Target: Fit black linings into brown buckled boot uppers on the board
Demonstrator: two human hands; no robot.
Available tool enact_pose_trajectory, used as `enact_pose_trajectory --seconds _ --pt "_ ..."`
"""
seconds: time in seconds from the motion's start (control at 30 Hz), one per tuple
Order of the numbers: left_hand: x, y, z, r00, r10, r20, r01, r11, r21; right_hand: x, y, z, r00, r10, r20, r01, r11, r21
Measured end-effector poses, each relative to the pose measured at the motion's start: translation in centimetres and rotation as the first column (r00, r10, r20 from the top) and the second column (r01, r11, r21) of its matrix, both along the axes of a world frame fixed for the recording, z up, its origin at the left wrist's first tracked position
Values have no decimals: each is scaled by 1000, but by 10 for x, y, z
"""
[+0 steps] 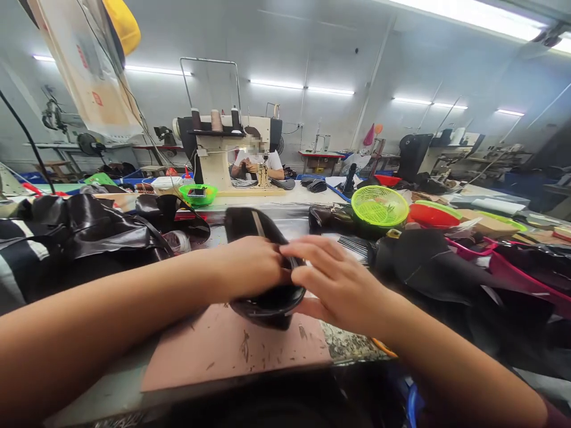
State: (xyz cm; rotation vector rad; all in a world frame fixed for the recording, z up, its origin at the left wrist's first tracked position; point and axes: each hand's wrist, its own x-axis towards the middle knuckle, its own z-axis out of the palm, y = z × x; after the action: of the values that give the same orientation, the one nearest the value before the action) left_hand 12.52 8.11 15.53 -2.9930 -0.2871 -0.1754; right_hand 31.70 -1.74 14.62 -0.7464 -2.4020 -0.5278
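A glossy black leather shoe upper (pixel 252 223) is held tilted above a pink board (pixel 191 351). My left hand (pixel 256 267) reaches into its opening, closed on the leather, with the fingertips mostly hidden. From the right, my right hand (pixel 332 276) grips the rim, its fingers bent over the edge and the thumb below. The two hands nearly touch at the fingertips. Part of the upper is blurred and covered by my left hand and wrist.
Shiny dark leather pieces (pixel 102 229) are heaped at left, with black pieces (pixel 428 267) at right. A green basket (pixel 379 205) and a pink basket (pixel 526 276) stand at right. Across the table a person (pixel 272 161) sits behind a sewing machine (pixel 214 157).
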Motion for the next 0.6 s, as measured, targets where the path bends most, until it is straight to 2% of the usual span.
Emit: enact_pose_trajectory --seconds 0.1,0.2,0.27,0.33,0.47,0.53,0.6 --pt "6 4 0 983 -69 -169 80 995 61 -10 3 -20 984 19 176 -25 999 34" --pt "1 0 -3 979 -101 -174 117 990 82 -19 2 -40 948 62 313 -66 998 3" --pt "-4 -6 -7 981 -91 -174 108 990 94 -21 2 -47 938 95 335 -86 995 -40" --pt "-10 -12 -10 993 22 -117 -7 991 134 -20 2 -48 961 117 249 -103 992 -69" --pt "-20 -21 -17 973 224 47 -229 962 151 -23 3 -43 990 115 -80 -122 989 -87" --pt "-25 -29 -21 955 272 120 -287 948 139 -28 3 -41 984 108 -140 -122 988 -96" --pt "-31 -39 -25 914 331 236 -369 919 141 -33 3 -40 985 127 -119 -140 984 -110"
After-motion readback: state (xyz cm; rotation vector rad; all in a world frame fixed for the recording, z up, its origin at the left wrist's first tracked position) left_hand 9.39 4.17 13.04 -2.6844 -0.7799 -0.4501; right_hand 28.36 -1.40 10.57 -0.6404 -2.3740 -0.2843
